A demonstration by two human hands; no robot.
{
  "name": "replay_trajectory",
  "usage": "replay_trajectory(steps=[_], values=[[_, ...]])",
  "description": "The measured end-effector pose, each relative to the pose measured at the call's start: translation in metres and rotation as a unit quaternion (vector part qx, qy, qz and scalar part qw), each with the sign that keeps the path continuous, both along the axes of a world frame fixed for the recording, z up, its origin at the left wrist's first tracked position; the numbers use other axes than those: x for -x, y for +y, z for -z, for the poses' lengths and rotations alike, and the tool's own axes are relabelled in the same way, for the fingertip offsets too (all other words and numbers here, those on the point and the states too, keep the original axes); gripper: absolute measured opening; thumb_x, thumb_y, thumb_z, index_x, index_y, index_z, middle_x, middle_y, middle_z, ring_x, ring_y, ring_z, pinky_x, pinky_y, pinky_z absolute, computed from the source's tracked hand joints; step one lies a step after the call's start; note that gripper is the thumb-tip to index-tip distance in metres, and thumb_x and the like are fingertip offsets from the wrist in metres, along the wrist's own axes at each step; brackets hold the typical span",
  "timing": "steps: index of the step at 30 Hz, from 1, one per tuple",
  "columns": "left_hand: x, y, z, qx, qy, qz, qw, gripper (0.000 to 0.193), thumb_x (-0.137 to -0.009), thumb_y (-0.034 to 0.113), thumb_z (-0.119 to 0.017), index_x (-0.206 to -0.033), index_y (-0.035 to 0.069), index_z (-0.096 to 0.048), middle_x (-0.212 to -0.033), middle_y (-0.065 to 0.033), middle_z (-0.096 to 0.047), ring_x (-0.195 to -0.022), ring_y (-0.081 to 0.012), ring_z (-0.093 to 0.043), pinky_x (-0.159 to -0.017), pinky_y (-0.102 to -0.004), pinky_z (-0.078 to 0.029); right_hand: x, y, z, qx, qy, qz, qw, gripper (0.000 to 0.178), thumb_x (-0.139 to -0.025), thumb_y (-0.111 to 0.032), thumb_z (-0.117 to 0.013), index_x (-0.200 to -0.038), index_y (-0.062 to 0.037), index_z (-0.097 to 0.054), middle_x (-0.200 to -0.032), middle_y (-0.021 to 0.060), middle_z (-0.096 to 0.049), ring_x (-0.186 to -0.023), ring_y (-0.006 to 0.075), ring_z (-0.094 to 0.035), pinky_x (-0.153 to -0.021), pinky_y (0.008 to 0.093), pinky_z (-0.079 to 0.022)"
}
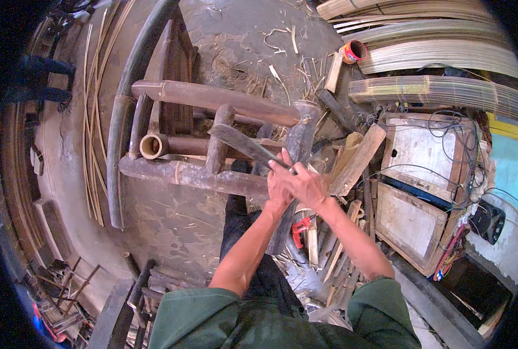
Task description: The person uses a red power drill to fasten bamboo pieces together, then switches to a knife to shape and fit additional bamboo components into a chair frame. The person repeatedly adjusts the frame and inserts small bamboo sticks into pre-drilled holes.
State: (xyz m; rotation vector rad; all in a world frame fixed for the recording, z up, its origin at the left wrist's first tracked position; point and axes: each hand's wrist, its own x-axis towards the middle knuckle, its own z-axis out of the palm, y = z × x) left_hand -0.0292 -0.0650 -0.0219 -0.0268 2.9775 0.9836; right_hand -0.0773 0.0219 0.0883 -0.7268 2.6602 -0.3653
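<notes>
Two bare hands meet at frame centre — left hand (pixel 278 189) and right hand (pixel 306 185) clasped one over the other around the handle of a long dark flat-bladed knife (pixel 241 143). Blade runs up-left from the hands, lying across the brown bamboo-pole frame (pixel 212 99) on the concrete floor (pixel 171 221). Both grips closed on the handle. Grey upright post (pixel 301 136) stands just behind the hands. Right of frame — white wooden box (pixel 419 151), red-rimmed tin (pixel 353 51), bundled bamboo slats (pixel 445 55).
</notes>
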Motion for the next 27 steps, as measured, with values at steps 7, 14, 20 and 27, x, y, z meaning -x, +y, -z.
replay_trajectory(steps=[7, 14, 20, 27], values=[[0.008, -0.002, -0.016, -0.035, -0.121, 0.007, 0.992, 0.093, -0.078, 0.036, -0.066, -0.145, -0.004, -0.015, -0.136, -0.0257, -0.041, -0.111, -0.0399, -0.053, -0.089, -0.0437, -0.047, 0.002, 0.017, 0.035, -0.002, 0.058, 0.130, 0.990, 0.053, -0.094, -0.031, -0.048, -0.145, -0.0326, -0.032, -0.073, 0.0167, -0.056, -0.060, 0.0386, -0.060, -0.053, 0.0463, -0.052], [0.014, -0.003, -0.033, -0.092, -0.130, -0.032, 0.987, 0.097, -0.075, 0.039, -0.069, -0.144, -0.005, -0.016, -0.136, -0.0263, -0.040, -0.112, -0.0395, -0.051, -0.092, -0.0449, -0.046, 0.037, 0.066, 0.038, -0.013, -0.065, 0.323, 0.944, 0.046, -0.097, -0.027, -0.047, -0.141, -0.0165, -0.040, -0.086, 0.0149, -0.064, -0.064, 0.0346, -0.063, -0.056, 0.0451, -0.050], [0.011, 0.003, -0.025, -0.063, -0.136, -0.035, 0.988, 0.096, -0.076, 0.041, -0.069, -0.143, -0.007, -0.018, -0.137, -0.0282, -0.038, -0.113, -0.0404, -0.051, -0.091, -0.0441, -0.047, -0.001, 0.049, 0.021, 0.036, -0.058, 0.186, 0.980, 0.046, -0.097, -0.029, -0.045, -0.143, -0.0225, -0.039, -0.099, 0.0214, -0.064, -0.084, 0.0390, -0.063, -0.075, 0.0467, -0.050], [0.011, 0.001, -0.025, -0.080, -0.134, -0.022, 0.988, 0.096, -0.076, 0.041, -0.069, -0.142, -0.008, -0.019, -0.136, -0.0292, -0.039, -0.113, -0.0413, -0.051, -0.091, -0.0433, -0.047, -0.009, 0.026, 0.040, 0.013, 0.000, 0.221, 0.975, 0.046, -0.096, -0.031, -0.048, -0.141, -0.0336, -0.040, -0.076, 0.0255, -0.060, -0.076, 0.0419, -0.062, -0.066, 0.0499, -0.051]])
